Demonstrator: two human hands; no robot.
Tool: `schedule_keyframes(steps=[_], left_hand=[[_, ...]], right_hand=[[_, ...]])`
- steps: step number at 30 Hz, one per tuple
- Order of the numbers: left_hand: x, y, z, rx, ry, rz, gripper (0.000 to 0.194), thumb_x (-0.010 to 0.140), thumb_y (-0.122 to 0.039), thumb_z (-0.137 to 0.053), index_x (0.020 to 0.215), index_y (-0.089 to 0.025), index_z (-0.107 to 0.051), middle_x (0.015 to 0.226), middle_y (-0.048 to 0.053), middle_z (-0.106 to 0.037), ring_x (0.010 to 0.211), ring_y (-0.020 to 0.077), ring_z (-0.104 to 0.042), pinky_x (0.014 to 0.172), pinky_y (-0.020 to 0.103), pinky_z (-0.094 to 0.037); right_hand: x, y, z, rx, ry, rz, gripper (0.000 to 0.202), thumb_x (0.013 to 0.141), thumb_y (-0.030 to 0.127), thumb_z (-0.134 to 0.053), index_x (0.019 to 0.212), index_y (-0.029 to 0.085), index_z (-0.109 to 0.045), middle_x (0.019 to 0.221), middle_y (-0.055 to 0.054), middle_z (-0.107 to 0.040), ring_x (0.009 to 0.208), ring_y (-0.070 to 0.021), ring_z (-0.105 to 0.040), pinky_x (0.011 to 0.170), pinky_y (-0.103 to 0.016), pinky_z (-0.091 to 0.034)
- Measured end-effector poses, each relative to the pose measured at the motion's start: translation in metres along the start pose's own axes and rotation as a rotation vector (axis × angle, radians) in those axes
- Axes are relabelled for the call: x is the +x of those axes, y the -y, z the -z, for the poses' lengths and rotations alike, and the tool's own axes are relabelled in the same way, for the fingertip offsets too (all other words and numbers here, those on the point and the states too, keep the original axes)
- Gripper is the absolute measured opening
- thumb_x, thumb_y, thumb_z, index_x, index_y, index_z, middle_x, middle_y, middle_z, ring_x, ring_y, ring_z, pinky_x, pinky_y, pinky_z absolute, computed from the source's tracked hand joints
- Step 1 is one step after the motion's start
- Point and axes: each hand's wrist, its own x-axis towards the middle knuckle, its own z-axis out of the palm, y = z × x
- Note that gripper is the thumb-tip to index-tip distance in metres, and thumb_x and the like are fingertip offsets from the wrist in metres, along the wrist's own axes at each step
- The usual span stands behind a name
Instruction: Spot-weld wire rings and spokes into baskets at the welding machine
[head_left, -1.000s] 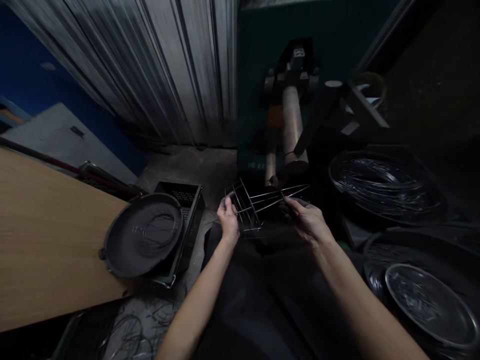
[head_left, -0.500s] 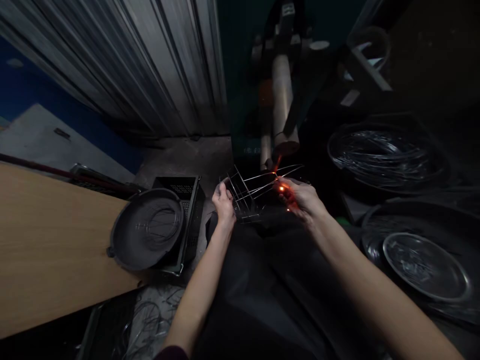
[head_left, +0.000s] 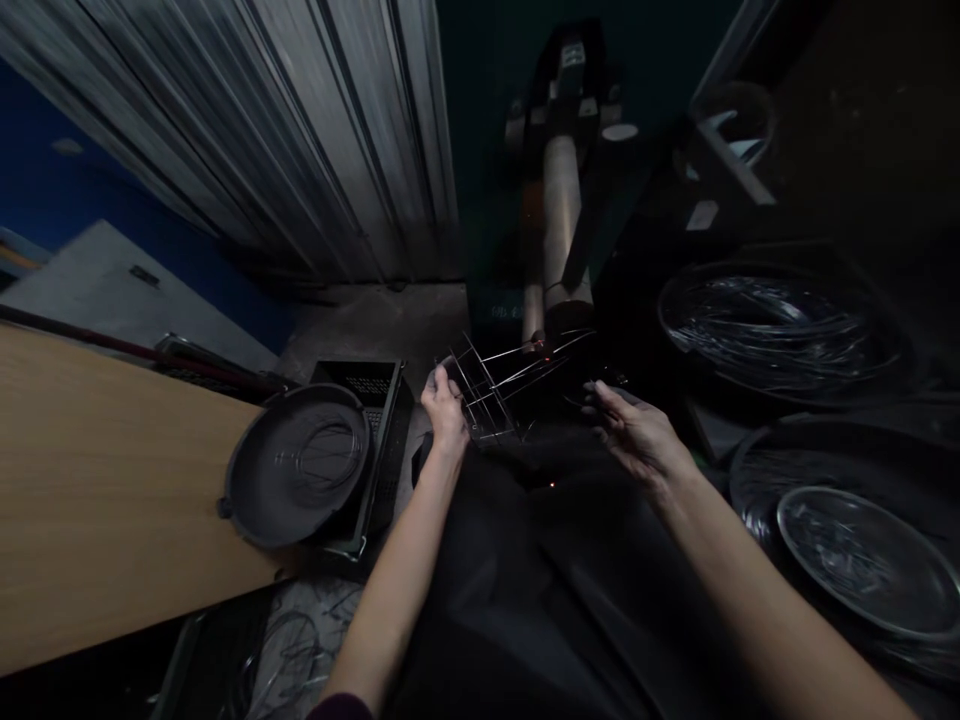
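Observation:
My left hand (head_left: 446,408) is closed on the left side of a thin metal wire frame (head_left: 484,392). The frame's long wires reach right, to the lower end of the machine's metal cylinder (head_left: 562,220), where small orange glows show. To the right of the frame, apart from it, my right hand (head_left: 634,425) has its fingertips pressed together; whatever they hold, if anything, is too dark and small to name. One tiny orange spark shows over the dark cloth on my lap (head_left: 517,570).
At the left, a round dark tray (head_left: 262,470) with wire rings rests on a crate (head_left: 382,430), beside a wooden board (head_left: 112,490). At the right stand a basin of wires (head_left: 667,320) and a round dish (head_left: 862,560) of small pieces. Corrugated metal (head_left: 300,130) rises behind.
My right hand has moved right and down, off the wires near the cylinder. The bright orange glow and sparks have mostly faded. My left hand still grips the frame.

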Motion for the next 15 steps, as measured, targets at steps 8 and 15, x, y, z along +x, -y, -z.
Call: schedule_keyframes(steps=[8,15], left_hand=[[-0.003,0.000,0.001,0.036,0.032,-0.044,0.035,0.084,-0.045,-0.058,0.094,-0.013,-0.066,0.046,-0.011,-0.025,0.038,0.0035,-0.020,0.040,0.017,-0.014],[-0.078,0.020,0.049,0.354,0.229,-0.311,0.032,0.086,-0.046,-0.054,0.092,-0.017,-0.068,0.053,-0.005,-0.042,0.044,0.0066,-0.032,0.046,0.019,-0.028]], right_hand=[[-0.023,-0.010,0.040,-0.173,-0.027,0.060,0.043,0.048,0.042,-0.089,0.071,0.013,-0.066,0.061,0.001,-0.058,0.047,-0.0051,-0.047,0.036,-0.013,-0.034],[-0.077,-0.018,0.056,-0.783,0.208,0.546,0.040,0.069,0.056,-0.071,0.083,0.019,-0.074,0.086,-0.006,-0.070,0.081,-0.0186,-0.063,0.073,-0.026,-0.050]])
